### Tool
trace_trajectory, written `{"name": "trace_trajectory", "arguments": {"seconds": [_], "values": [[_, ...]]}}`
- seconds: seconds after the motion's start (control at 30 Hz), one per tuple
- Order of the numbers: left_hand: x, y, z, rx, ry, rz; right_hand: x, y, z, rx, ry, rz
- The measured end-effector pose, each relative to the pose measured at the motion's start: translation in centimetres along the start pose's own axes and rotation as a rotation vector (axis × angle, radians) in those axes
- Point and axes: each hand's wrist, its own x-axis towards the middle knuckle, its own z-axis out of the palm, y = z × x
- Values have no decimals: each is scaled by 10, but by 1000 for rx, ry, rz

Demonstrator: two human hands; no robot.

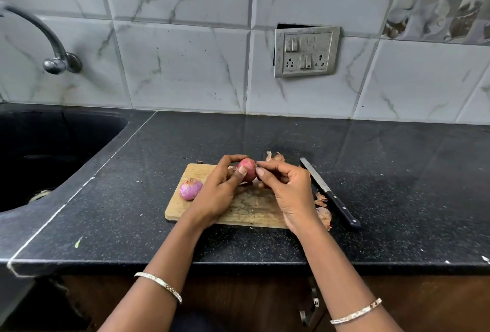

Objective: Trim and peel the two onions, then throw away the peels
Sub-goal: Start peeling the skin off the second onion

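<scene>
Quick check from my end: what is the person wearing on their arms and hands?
Both forearms are bare, with no sleeves in view. Each wrist carries one thin, pale metallic bangle with small dark patterned marks: the left bangle and the right bangle. The left hand and right hand show no gloves; I see no rings.

A black speckled counter (265,135) holds a wooden cutting board (238,209). Right beside it lies a knife (328,192), with dry onion peels (324,212) next to it.
</scene>
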Motion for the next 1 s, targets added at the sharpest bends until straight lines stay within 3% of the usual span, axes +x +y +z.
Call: {"name": "trace_trajectory", "arguments": {"seconds": [0.17,0.37,0.67,0.8,1.0], "values": [[3,-2,-2,-77,-37,-83,0,1,-1,-91,27,-48],[2,2,-2,-81,-46,-97,0,-1,2,-440,-3,-185],[2,3,0,-69,-93,-66,-2,-2,6,-474,-47,-157],[2,3,-2,-113,-47,-71,-1,1,1,-417,116,-101],[-2,1,-4,-14,-14,3,-8,-15,8,-667,122,-220]]}}
